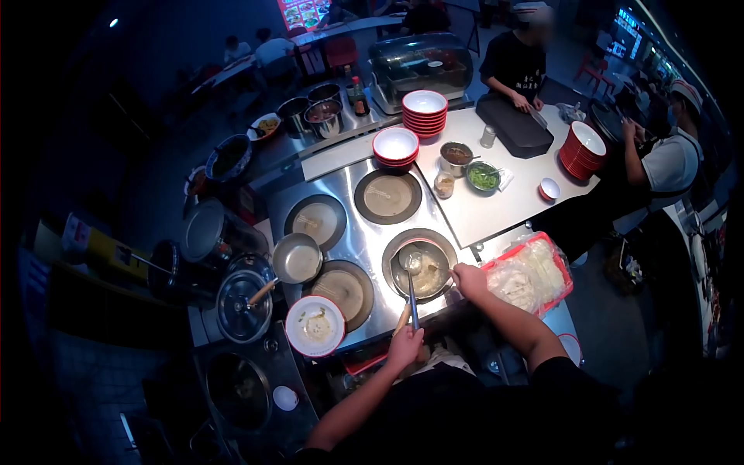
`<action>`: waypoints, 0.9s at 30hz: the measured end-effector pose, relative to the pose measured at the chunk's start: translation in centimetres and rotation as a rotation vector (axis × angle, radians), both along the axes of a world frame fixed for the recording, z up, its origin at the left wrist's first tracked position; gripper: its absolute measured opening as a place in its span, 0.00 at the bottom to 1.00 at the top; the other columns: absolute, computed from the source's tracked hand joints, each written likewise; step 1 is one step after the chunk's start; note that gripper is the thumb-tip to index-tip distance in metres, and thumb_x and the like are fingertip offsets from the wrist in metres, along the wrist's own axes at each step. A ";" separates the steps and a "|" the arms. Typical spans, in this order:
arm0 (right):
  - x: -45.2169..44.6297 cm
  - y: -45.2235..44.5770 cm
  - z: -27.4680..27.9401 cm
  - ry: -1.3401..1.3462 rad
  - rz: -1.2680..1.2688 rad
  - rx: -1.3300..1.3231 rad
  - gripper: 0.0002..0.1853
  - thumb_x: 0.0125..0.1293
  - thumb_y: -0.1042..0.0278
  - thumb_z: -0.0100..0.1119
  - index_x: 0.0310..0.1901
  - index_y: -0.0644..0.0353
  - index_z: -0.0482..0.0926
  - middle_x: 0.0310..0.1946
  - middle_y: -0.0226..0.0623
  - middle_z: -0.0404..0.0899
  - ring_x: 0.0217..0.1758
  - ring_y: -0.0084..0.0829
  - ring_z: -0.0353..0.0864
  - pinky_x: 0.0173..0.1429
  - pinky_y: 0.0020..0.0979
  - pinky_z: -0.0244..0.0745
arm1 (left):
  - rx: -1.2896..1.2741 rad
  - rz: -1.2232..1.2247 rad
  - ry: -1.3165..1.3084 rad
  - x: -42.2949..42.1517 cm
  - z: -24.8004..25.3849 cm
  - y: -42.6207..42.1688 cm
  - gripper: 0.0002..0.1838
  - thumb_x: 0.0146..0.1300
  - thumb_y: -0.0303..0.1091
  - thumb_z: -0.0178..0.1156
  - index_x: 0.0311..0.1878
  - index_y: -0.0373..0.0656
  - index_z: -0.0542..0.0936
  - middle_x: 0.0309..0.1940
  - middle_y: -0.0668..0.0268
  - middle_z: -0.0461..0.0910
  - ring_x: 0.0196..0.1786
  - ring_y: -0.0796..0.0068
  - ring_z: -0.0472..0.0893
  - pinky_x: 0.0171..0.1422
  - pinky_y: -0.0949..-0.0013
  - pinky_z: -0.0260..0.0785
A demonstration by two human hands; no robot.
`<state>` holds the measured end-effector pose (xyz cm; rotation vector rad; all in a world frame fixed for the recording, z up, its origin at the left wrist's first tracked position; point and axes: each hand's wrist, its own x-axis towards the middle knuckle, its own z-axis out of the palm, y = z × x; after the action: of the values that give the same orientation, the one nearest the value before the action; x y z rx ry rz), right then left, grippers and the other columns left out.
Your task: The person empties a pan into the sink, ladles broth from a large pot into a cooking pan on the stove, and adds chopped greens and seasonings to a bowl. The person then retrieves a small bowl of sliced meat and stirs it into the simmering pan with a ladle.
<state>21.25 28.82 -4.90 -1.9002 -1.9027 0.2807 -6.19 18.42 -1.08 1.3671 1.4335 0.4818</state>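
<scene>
Pot (443, 253) sits on a burner just right of the frame's middle, pale liquid inside; a ladle (412, 296) dips into it, bowl toward the pot's upper part and dark handle running down the frame; the left hand (404, 349), below the pot, has its fingers closed around that handle's lower end; a wooden handle (403, 318) lies just beside, and whether those fingers touch it I cannot tell; the right hand (468, 280) is at the pot's right edge, fingers curled, their exact hold unclear; right of it lies a red tray (570, 288) of plastic-covered pale food; to the left are a small saucepan (297, 258) and a red-rimmed bowl (336, 338); stacked bowls (424, 118) stand at upper centre.
</scene>
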 end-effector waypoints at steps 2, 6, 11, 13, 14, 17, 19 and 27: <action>0.1 -0.1 0.0 0.030 -0.039 0.000 0.17 0.70 0.55 0.59 0.30 0.59 0.80 0.29 0.46 0.80 0.35 0.51 0.81 0.39 0.47 0.75 | 0.012 0.003 0.024 -0.2 0.1 -0.1 0.20 0.69 0.47 0.63 0.32 0.38 0.74 0.24 0.62 0.78 0.29 0.68 0.79 0.37 0.62 0.71; 0.0 -0.7 0.6 0.155 -0.137 0.032 0.17 0.70 0.56 0.61 0.28 0.60 0.80 0.27 0.47 0.80 0.32 0.52 0.80 0.37 0.46 0.74 | -0.009 0.020 0.034 -0.4 1.4 -0.1 0.20 0.68 0.47 0.64 0.33 0.37 0.74 0.25 0.62 0.76 0.29 0.71 0.76 0.36 0.64 0.69; 1.3 -0.6 -2.6 0.419 -0.317 -0.024 0.20 0.70 0.56 0.62 0.25 0.64 0.79 0.20 0.45 0.80 0.25 0.41 0.81 0.35 0.40 0.73 | -0.063 -0.001 -0.088 -1.4 -3.3 -0.2 0.19 0.70 0.47 0.60 0.37 0.37 0.78 0.27 0.63 0.83 0.30 0.68 0.82 0.39 0.64 0.74; 1.7 -0.7 -3.3 0.553 -0.367 -0.090 0.21 0.70 0.55 0.62 0.25 0.65 0.79 0.18 0.41 0.80 0.24 0.35 0.80 0.34 0.38 0.73 | -0.105 0.002 -0.182 -1.7 -3.5 -0.2 0.18 0.72 0.46 0.59 0.38 0.38 0.78 0.28 0.65 0.83 0.30 0.71 0.81 0.38 0.65 0.73; 1.9 -0.6 -3.7 0.605 -0.396 -0.139 0.22 0.71 0.55 0.62 0.24 0.65 0.80 0.18 0.40 0.79 0.24 0.31 0.79 0.33 0.36 0.72 | -0.118 0.005 -0.223 -1.9 -3.5 -0.2 0.17 0.73 0.45 0.59 0.39 0.38 0.78 0.29 0.66 0.83 0.30 0.73 0.81 0.38 0.66 0.73; 2.4 -0.8 -3.8 0.642 -0.415 -0.179 0.22 0.71 0.55 0.62 0.24 0.64 0.81 0.17 0.36 0.78 0.23 0.26 0.78 0.33 0.33 0.72 | -0.190 -0.018 -0.288 -2.7 -3.0 0.1 0.16 0.74 0.45 0.57 0.41 0.39 0.76 0.30 0.68 0.82 0.30 0.77 0.79 0.37 0.69 0.71; 2.7 -1.1 -3.8 0.665 -0.405 -0.197 0.22 0.71 0.55 0.62 0.24 0.64 0.81 0.17 0.35 0.78 0.23 0.24 0.77 0.33 0.31 0.71 | -0.222 -0.037 -0.297 -3.3 -2.9 0.1 0.16 0.75 0.44 0.57 0.41 0.39 0.76 0.30 0.69 0.82 0.31 0.78 0.78 0.38 0.70 0.71; 4.2 -0.7 -2.4 0.773 -0.316 -0.121 0.22 0.73 0.56 0.60 0.23 0.64 0.80 0.21 0.33 0.80 0.22 0.23 0.75 0.32 0.30 0.71 | -0.196 -0.091 -0.415 -4.8 -3.8 0.3 0.13 0.78 0.41 0.53 0.44 0.39 0.77 0.32 0.69 0.80 0.36 0.82 0.77 0.44 0.75 0.70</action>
<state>25.42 28.13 -7.33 -1.7606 -1.0819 0.8894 -11.01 18.72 -4.92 1.0933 1.0448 0.5165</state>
